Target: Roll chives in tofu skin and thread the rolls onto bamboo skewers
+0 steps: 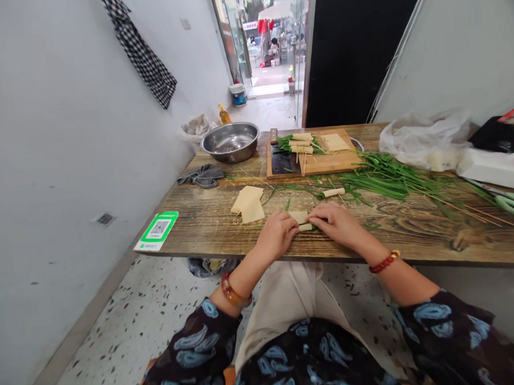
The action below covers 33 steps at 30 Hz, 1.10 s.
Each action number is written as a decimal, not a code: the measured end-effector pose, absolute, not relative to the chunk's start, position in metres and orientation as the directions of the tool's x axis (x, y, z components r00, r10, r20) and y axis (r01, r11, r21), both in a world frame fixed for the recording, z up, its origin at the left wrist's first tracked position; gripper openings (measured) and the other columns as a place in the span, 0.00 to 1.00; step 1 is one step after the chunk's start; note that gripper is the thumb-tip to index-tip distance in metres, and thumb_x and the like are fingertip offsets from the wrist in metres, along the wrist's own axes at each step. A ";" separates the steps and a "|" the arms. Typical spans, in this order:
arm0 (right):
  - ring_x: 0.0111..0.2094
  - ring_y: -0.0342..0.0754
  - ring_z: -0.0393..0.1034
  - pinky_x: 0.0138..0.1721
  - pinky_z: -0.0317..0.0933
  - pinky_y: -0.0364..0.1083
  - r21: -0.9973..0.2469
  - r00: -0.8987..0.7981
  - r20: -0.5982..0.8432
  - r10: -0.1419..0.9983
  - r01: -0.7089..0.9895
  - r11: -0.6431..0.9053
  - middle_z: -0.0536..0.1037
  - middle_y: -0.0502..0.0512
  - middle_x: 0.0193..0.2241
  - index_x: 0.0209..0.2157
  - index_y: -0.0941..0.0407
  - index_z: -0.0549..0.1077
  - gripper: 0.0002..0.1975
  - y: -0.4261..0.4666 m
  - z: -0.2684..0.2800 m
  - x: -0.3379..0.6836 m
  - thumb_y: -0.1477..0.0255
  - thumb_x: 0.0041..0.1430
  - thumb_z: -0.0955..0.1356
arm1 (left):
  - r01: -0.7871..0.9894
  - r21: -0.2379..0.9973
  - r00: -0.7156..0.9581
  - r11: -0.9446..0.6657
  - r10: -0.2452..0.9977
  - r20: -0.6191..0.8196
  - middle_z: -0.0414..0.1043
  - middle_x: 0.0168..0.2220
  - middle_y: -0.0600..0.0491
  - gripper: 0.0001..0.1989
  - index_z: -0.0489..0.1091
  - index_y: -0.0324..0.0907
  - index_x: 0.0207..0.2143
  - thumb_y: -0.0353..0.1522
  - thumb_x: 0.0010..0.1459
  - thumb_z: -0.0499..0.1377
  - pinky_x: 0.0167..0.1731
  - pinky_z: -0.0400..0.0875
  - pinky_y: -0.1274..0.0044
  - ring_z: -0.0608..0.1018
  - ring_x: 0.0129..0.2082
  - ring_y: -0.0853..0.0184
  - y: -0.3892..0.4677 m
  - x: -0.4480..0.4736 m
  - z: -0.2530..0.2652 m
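Observation:
Between my hands near the table's front edge, a tan tofu sheet point(304, 227) is partly rolled around green chives. My left hand point(277, 232) pinches the roll's left end. At its right end, my right hand point(334, 222) has its fingers closed on the same roll. Just beyond lies a finished-looking roll point(333, 192) with a thin skewer beside it. To the left of my hands is a small pile of square tofu sheets point(247, 204). A heap of long green chives point(388, 178) spreads to the right.
A wooden cutting board point(336, 163) holds a cleaver point(283, 162), skewered rolls point(301, 143) and more sheets. A steel basin point(231, 141), grey cloth point(202, 175) and QR-code sign point(157, 231) stand on the left. Plastic bags point(425, 140) and scissors are at right.

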State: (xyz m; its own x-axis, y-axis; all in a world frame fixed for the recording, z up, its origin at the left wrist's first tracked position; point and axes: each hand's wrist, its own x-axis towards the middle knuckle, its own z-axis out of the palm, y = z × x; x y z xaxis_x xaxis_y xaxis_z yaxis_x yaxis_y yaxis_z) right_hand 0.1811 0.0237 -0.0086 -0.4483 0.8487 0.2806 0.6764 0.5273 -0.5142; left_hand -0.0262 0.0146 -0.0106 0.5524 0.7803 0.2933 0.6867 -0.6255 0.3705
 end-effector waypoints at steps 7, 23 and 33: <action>0.42 0.50 0.67 0.44 0.58 0.50 -0.410 -0.484 0.457 0.746 0.630 0.659 0.78 0.55 0.39 0.40 0.52 0.77 0.10 0.008 0.003 0.177 0.69 0.63 0.63 | 0.663 0.410 0.561 -0.626 0.779 0.282 0.70 0.31 0.50 0.08 0.72 0.40 0.29 0.29 0.59 0.55 0.39 0.64 0.73 0.70 0.35 0.65 0.017 -0.026 -0.011; 0.42 0.51 0.64 0.40 0.50 0.48 -0.272 -0.545 0.318 0.776 0.731 0.625 0.77 0.56 0.36 0.36 0.53 0.77 0.10 0.005 -0.005 0.175 0.65 0.63 0.64 | 0.663 0.321 0.576 -0.676 0.735 0.358 0.68 0.31 0.49 0.12 0.70 0.41 0.29 0.32 0.63 0.51 0.37 0.63 0.72 0.68 0.34 0.65 0.011 -0.028 -0.018; 0.39 0.50 0.62 0.38 0.47 0.48 -0.246 -0.549 0.306 0.778 0.744 0.621 0.76 0.56 0.33 0.35 0.54 0.76 0.12 0.005 -0.007 0.173 0.66 0.64 0.63 | 0.759 0.061 0.583 -0.648 0.719 0.377 0.70 0.32 0.50 0.12 0.71 0.42 0.34 0.34 0.65 0.48 0.36 0.59 0.71 0.66 0.36 0.63 -0.002 -0.027 -0.012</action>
